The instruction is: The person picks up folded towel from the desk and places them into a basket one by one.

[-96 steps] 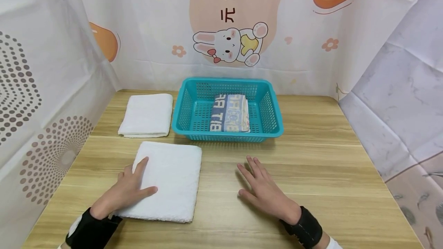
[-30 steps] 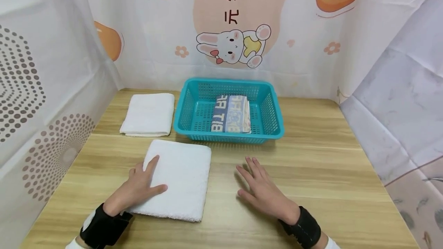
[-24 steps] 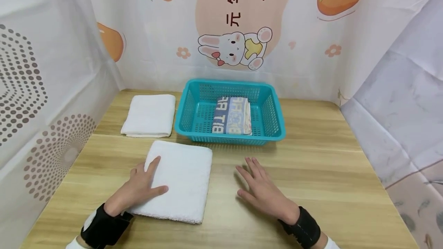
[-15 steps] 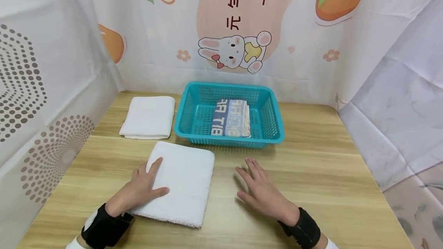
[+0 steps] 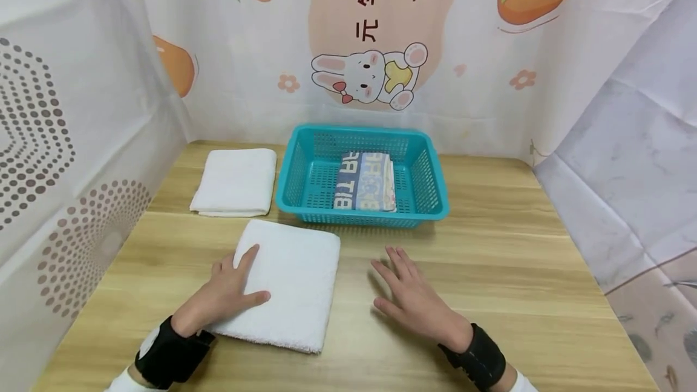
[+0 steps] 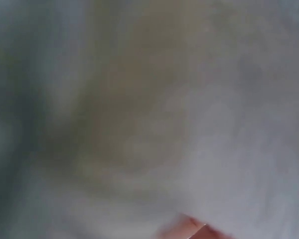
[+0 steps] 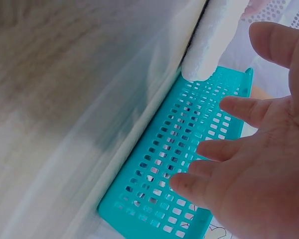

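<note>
A thick folded white towel (image 5: 291, 286) lies on the table's near left part. My left hand (image 5: 225, 295) rests on its left side, thumb and forefinger spread over the top; the other fingers are partly hidden along the edge. The left wrist view is mostly blur, with a bit of a finger (image 6: 187, 229) at the bottom. To the right of that towel, my right hand (image 5: 419, 307) holds nothing, its fingers spread and nearly straight. In the right wrist view, its palm (image 7: 259, 179) shows, with the towel's rounded edge and the basket beyond.
A turquoise plastic basket (image 5: 362, 218) stands at the back middle of the wooden table (image 5: 490, 259). Inside lies a folded blue patterned towel (image 5: 363, 181) with lettering. A smaller folded white towel (image 5: 235, 181) sits left of the basket. Printed curtains (image 5: 245, 77) enclose the back and sides.
Over the last three seconds, my left hand and the thick white towel have shifted a little to the right, the towel turning slightly. My right hand has hardly moved. The head view has shifted slightly.
</note>
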